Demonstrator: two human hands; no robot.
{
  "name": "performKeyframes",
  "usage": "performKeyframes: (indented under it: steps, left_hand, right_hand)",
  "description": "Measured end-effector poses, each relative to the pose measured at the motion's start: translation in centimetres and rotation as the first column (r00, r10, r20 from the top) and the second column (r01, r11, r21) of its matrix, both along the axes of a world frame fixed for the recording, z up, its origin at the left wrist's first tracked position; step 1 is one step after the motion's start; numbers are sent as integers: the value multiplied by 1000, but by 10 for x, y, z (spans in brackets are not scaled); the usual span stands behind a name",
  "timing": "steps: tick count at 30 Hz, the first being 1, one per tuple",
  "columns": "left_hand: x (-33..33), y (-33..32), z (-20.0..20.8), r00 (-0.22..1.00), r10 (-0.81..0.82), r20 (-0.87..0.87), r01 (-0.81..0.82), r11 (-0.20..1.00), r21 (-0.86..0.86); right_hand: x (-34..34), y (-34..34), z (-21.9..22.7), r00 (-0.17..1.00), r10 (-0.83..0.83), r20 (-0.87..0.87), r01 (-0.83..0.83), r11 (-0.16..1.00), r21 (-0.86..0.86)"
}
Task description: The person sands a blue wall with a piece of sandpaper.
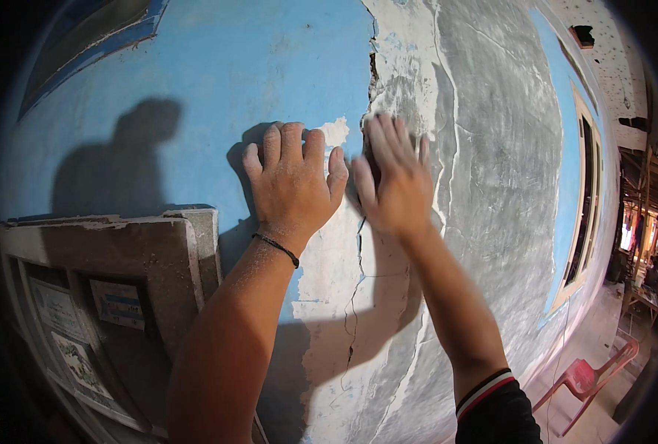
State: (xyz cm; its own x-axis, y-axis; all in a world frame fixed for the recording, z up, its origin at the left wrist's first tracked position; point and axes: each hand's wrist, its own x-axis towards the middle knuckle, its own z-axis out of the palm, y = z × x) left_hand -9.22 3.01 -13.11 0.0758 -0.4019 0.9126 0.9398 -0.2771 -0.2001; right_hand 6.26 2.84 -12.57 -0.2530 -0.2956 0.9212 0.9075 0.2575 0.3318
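A wall fills most of the view, with blue paint (270, 66) on the left and bare grey plaster (484, 148) on the right. Between them runs a pale strip (321, 355) where the paint is gone, split by a jagged vertical crack (374, 70). Fingers apart and slightly bent, my left hand (298, 181) rests its fingertips on the wall by the edge of the blue paint. A dark cord bracelet (277, 249) circles that wrist. My right hand (401, 189) lies flat over the crack, its fingers outstretched and a little blurred. Pale dust coats both hands.
At lower left a dusty framed wooden panel (99, 240) with papers on it stands against the wall. A wood-framed window (584, 192) is set in the wall at right. Beyond, a red plastic chair (582, 376) stands on the floor. Shadows fall across the wall.
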Motion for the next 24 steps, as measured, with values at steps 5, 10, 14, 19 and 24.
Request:
performKeyframes:
  steps: [5, 10, 14, 19, 24]
  left_hand:
    - [7, 2, 1, 999, -14, -33, 14, 1000, 12]
    - [-8, 4, -2, 1000, 14, -13, -14, 1000, 3]
    - [6, 2, 1, 999, -15, -32, 16, 1000, 12]
    - [-4, -1, 0, 999, -35, -21, 35, 999, 16]
    - [-5, 2, 0, 999, -35, -22, 35, 999, 9]
  right_hand:
    - [-1, -2, 16, 998, 30, -56, -32, 999, -28]
    - [-7, -8, -69, 996, -85, -20, 82, 988, -133]
    - [1, -4, 11, 992, -82, -95, 82, 997, -1]
    - [-6, -7, 17, 992, -87, -88, 83, 996, -41]
    - [3, -11, -50, 996, -84, -39, 78, 987, -142]
